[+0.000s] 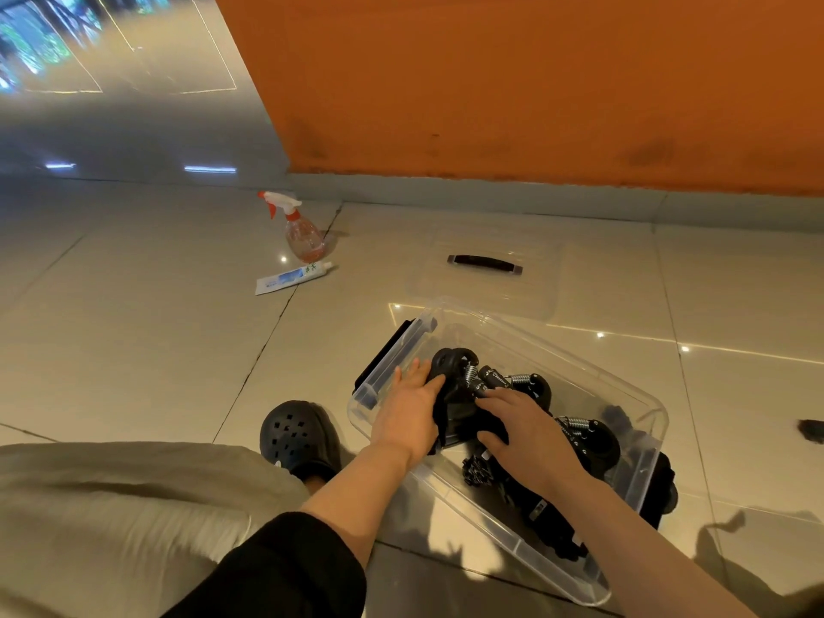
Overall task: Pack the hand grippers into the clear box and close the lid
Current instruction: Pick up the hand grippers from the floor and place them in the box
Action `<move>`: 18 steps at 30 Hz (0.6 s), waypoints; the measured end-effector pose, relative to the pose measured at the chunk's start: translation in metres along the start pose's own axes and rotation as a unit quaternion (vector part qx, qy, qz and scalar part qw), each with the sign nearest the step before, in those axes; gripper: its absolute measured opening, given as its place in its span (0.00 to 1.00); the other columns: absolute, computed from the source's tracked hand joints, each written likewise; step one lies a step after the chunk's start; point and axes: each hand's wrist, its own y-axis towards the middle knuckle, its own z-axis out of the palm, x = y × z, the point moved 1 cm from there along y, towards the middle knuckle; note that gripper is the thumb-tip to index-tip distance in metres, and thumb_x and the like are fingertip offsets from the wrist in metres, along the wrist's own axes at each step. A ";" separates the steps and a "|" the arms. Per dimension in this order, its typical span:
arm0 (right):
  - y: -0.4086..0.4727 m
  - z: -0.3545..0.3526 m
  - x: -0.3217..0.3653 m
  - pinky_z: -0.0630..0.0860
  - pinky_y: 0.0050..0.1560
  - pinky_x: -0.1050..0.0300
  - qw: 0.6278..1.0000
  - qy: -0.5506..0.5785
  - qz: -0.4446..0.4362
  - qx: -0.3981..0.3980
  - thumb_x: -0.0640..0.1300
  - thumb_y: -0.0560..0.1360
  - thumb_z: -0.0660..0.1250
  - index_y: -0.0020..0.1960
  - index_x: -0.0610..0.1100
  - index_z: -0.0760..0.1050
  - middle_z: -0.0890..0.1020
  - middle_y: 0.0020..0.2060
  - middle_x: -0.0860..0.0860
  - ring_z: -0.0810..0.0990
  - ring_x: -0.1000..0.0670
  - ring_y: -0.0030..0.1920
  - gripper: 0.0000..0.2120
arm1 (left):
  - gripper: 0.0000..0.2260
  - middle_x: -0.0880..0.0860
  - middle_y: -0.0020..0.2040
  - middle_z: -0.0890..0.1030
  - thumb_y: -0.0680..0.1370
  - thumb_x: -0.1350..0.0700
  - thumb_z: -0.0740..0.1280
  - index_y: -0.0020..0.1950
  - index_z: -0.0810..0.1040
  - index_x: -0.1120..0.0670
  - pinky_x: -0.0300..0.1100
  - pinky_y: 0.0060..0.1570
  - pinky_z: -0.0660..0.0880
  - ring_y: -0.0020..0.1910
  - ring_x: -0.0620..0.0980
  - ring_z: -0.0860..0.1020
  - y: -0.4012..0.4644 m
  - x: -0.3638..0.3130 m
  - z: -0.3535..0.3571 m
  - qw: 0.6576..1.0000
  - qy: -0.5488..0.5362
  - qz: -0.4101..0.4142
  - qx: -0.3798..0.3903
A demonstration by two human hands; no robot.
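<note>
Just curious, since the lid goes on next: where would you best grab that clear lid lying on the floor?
Take the clear plastic lid by its dark handle, coming from above. The lid lies flat on the tiled floor, so the handle is probably the easiest hold.

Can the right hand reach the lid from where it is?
Probably yes. The right hand is down in the clear box on the hand grippers. The lid lies flat on the floor just behind the box, with nothing on top or between.
</note>
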 end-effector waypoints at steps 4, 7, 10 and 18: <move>-0.004 -0.003 -0.002 0.58 0.72 0.58 1.000 0.009 0.011 0.000 0.50 0.78 0.63 0.72 0.51 0.65 0.65 0.73 0.55 0.59 0.54 0.74 0.23 | 0.33 0.53 0.77 0.57 0.75 0.63 0.65 0.77 0.55 0.52 0.46 0.75 0.42 0.77 0.50 0.51 -0.002 -0.003 -0.002 0.999 0.028 -0.032 0.014; -0.008 -0.006 -0.003 0.55 0.73 0.58 1.000 0.001 0.008 0.015 0.50 0.78 0.62 0.73 0.51 0.64 0.63 0.74 0.55 0.57 0.54 0.75 0.24 | 0.35 0.54 0.77 0.58 0.74 0.61 0.67 0.77 0.54 0.52 0.49 0.76 0.54 0.76 0.52 0.56 -0.004 -0.006 -0.002 0.997 0.038 -0.051 0.050; -0.011 -0.007 -0.004 0.54 0.73 0.59 1.000 -0.002 0.006 0.026 0.50 0.79 0.61 0.73 0.51 0.63 0.61 0.75 0.55 0.56 0.55 0.75 0.24 | 0.38 0.53 0.77 0.56 0.73 0.62 0.68 0.77 0.51 0.51 0.50 0.69 0.68 0.74 0.53 0.61 -0.007 -0.007 0.000 0.995 0.037 -0.068 0.069; -0.018 -0.009 -0.004 0.53 0.74 0.57 0.999 0.000 -0.001 0.036 0.51 0.78 0.61 0.74 0.51 0.62 0.59 0.75 0.55 0.56 0.54 0.75 0.25 | 0.36 0.54 0.79 0.51 0.76 0.66 0.62 0.78 0.47 0.52 0.49 0.65 0.72 0.69 0.55 0.69 -0.010 -0.012 -0.010 0.984 0.042 -0.093 0.147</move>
